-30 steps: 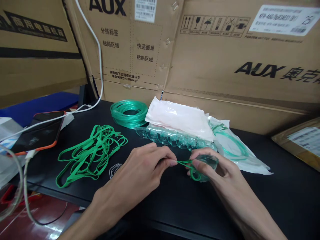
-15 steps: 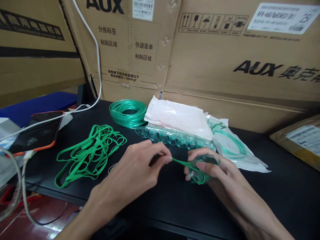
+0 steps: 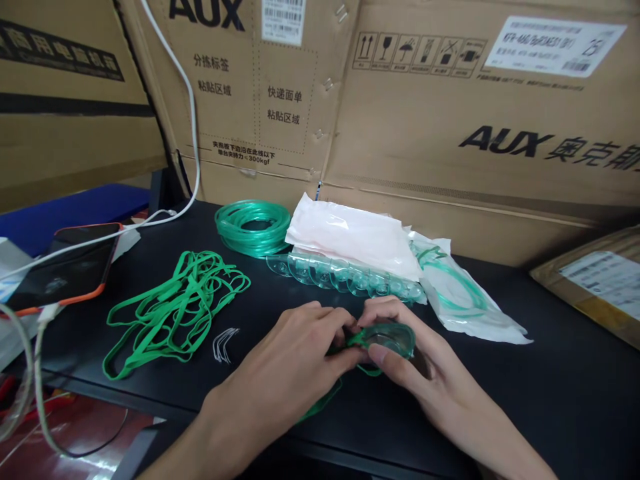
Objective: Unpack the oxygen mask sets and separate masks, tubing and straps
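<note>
My right hand [image 3: 423, 360] is closed around a clear green face mask [image 3: 400, 339], thumb on its near side. My left hand [image 3: 287, 357] pinches a thin green elastic strap [image 3: 320, 405] against the mask's left edge; its fingertips touch or nearly touch my right fingers. Below my left hand the strap hangs in a loop. How it joins the mask is hidden by my fingers. To the left lies a tangled pile of green elastic straps [image 3: 173, 303], with several thin metal strips [image 3: 225, 345] beside it. Behind my hands stretches a nested row of clear green masks [image 3: 345, 275].
A coil of green tubing [image 3: 253, 248] sits at the back, beside a white packet [image 3: 350, 230]. Farther right lies a bag with green tubing [image 3: 453, 293]. A phone [image 3: 65, 267] and white cables [image 3: 193, 120] are at left. Cardboard boxes [image 3: 400, 127] wall off the back.
My left hand has moved right, up to the mask, and the strap stretched between my hands now hangs below. The mask has turned in my right hand. The metal strips have come into sight.
</note>
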`<state>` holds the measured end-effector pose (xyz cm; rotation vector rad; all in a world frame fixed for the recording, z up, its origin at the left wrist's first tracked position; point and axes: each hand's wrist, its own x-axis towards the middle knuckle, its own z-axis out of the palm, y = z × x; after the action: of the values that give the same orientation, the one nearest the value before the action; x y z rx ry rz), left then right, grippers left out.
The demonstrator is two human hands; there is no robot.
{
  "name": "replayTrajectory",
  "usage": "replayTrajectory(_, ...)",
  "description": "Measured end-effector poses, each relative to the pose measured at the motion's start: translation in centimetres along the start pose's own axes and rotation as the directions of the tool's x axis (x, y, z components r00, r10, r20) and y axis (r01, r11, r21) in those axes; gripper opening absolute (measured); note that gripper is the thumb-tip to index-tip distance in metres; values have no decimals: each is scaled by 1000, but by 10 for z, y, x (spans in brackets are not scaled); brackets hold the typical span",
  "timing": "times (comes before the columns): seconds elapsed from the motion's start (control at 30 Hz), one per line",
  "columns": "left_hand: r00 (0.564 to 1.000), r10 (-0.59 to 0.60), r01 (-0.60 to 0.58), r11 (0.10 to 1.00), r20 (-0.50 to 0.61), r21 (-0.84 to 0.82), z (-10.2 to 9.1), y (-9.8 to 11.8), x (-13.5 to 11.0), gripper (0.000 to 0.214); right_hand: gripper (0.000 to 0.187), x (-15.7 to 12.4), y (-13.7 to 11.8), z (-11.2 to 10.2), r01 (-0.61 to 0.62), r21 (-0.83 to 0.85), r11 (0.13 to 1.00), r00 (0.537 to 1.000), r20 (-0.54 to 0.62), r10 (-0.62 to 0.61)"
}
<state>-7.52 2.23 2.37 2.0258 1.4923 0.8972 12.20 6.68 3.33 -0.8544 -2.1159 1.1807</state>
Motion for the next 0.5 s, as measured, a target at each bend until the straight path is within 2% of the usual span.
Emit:
replayTrajectory(0.1,997,-19,22,999,76,-47,-5,0,-2,12,10,1,0,-1,52,-38,998,998,21,-51)
replayTrajectory(0.23,976,38,15,971,216,-240,-9,1,-4,19,11,0,-2,-2,97,-66,993,994,56,-94)
replayTrajectory(0.5,986,4,59,926,165,-374,-11,7,-3,32,7,-3,-7,-5,114,-15,993,993,39,-114)
